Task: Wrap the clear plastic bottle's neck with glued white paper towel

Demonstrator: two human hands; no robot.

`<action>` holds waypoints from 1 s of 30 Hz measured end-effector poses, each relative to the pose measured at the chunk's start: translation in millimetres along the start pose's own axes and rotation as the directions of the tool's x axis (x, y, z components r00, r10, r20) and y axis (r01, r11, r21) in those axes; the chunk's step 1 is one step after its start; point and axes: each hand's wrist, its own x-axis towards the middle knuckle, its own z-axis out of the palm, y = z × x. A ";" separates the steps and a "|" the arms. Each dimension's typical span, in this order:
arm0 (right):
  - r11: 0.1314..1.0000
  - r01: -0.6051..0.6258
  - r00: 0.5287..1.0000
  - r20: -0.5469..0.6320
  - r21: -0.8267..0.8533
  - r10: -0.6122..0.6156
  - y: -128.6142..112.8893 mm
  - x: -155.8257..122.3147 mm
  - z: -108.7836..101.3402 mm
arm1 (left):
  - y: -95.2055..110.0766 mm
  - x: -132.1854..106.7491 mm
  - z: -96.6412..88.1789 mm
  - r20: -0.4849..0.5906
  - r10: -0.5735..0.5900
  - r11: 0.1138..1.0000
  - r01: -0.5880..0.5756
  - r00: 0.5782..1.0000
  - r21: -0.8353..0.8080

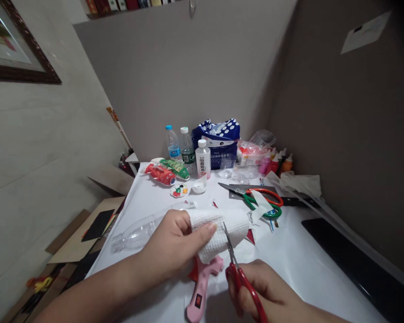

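Observation:
My left hand [177, 240] pinches a white, textured paper towel [234, 224], thumb on top and fingers behind it. Red-handled scissors [234, 264] are gripped in my right hand [261, 289], their blades pointing up and lying against the lower part of the towel. Whether the blades have cut into it, I cannot tell. Below the towel lies a pink glue gun [202, 291], partly covered by it. A clear plastic bottle [138, 233] rests on its side behind my left hand. Small red scraps [250, 236] show near the towel's right edge.
Large shears with orange and green handles [262, 202] lie over a knife [299, 200]. Farther back stand several bottles [203, 159], a blue bag [218, 143] and paint bottles [285, 166]. Red [160, 174] and green [175, 168] fish crafts sit beside a paint palette [179, 191]. A black slab [350, 260] lies right.

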 end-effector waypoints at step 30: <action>0.999 -0.033 0.999 -0.023 -0.019 0.033 -8.3 3.0 3.5 | -5.2 -5.7 5.0 -0.022 0.049 0.989 -0.046 0.999 0.141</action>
